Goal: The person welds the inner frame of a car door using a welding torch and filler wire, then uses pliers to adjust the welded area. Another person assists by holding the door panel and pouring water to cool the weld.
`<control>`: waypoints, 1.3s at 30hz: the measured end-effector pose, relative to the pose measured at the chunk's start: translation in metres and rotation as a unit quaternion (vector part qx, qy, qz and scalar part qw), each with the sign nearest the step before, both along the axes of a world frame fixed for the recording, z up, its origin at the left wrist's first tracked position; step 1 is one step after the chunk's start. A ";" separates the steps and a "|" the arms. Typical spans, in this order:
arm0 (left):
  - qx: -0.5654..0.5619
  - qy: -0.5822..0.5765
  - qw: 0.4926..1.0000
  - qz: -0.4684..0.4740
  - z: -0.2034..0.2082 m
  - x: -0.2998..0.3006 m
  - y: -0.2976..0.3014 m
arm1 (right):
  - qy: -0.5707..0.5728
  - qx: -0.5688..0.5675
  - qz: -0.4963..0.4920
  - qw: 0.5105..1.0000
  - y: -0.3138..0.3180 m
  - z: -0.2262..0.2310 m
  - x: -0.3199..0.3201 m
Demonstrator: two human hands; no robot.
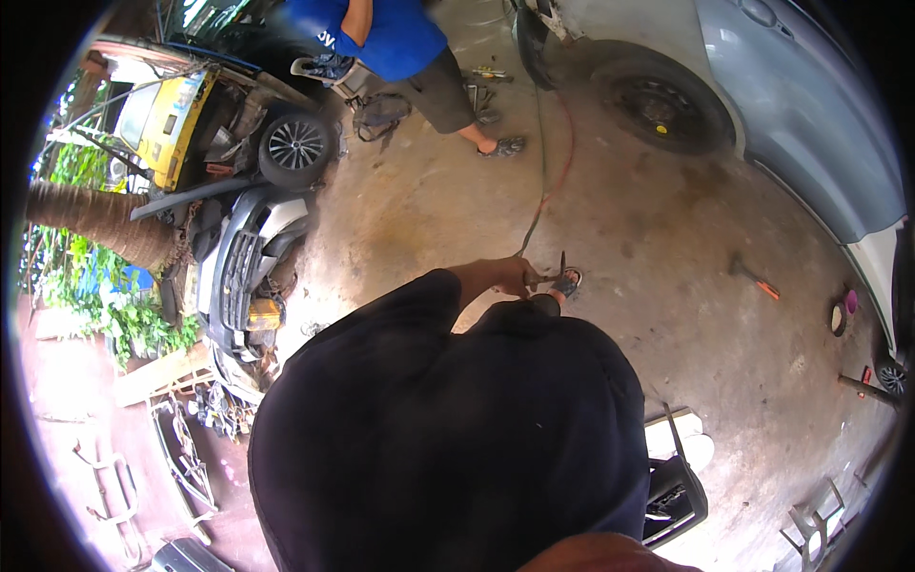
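Observation:
My left hand is in front of my dark clothing, its fingers curled closed. What they grip is too small to make out. A thin dark upright piece shows just right of the fingers. A thin green hose or cable runs down the floor to the back of this hand, and a red one meets it partway. Whether the hand holds them I cannot tell. Beside the hand is a sandalled foot. My right hand cannot be made out; dark clothing covers much of the middle.
A person in a blue shirt is at the far side. A grey car body and a wheel stand at right, near an orange-handled hammer. Car parts, including a bumper and a wheel, crowd the left. A black-framed item lies lower right.

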State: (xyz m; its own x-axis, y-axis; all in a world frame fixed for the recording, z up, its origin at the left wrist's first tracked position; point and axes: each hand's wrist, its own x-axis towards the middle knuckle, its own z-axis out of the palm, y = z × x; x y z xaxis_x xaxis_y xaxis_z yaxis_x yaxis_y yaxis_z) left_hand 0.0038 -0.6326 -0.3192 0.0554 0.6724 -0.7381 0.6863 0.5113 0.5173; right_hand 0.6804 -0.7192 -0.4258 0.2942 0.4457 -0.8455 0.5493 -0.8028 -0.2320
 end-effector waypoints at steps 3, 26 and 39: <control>-0.020 0.014 0.999 -0.035 0.004 0.007 0.010 | 0.015 0.001 -0.005 1.000 -0.003 -0.009 -0.005; 0.150 0.005 0.988 -0.029 0.090 0.028 0.118 | 0.212 0.018 0.144 0.966 0.042 -0.053 -0.153; 0.347 -0.225 0.910 -0.021 0.258 0.001 0.226 | 0.489 0.268 0.266 0.786 0.324 0.252 -0.477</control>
